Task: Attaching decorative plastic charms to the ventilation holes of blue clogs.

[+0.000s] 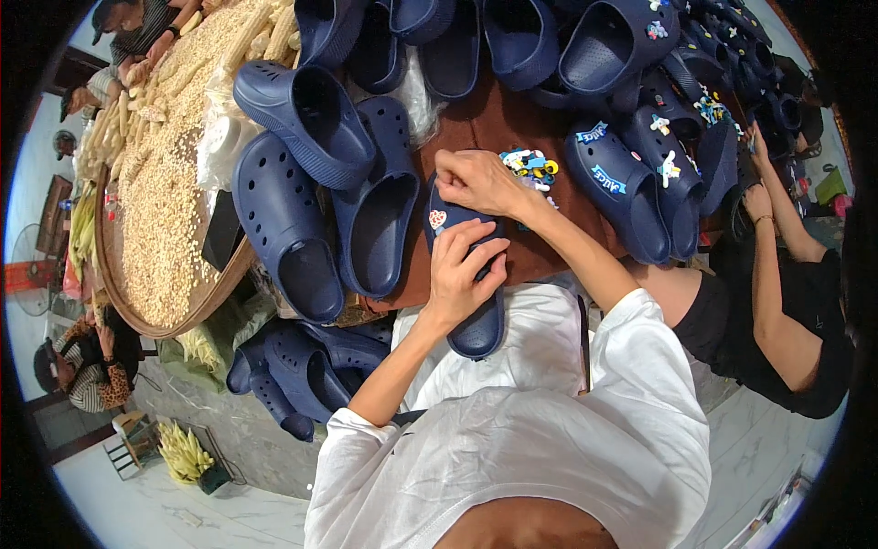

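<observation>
A navy clog (477, 335) lies in front of me, toe pointing away, its heel end reaching over the brown cloth's near edge. My left hand (465, 273) is wrapped over the clog's middle, fingers bent around it. Over the toe, my right hand (483, 183) is closed with its fingertips pressed down; whatever they pinch is hidden. A small heart-shaped charm (437, 220) sits on the clog's upper, beside my hands. Just right of my right hand is a pile of colourful shoe charms (532, 168) on the brown cloth (498, 119).
Plain navy clogs (291, 215) stand close on the left, more (306, 366) below them. On the right are decorated clogs (615, 190). A round tray (165, 238) of corn kernels is at far left, with several people around. Another person's arms (777, 274) work at right.
</observation>
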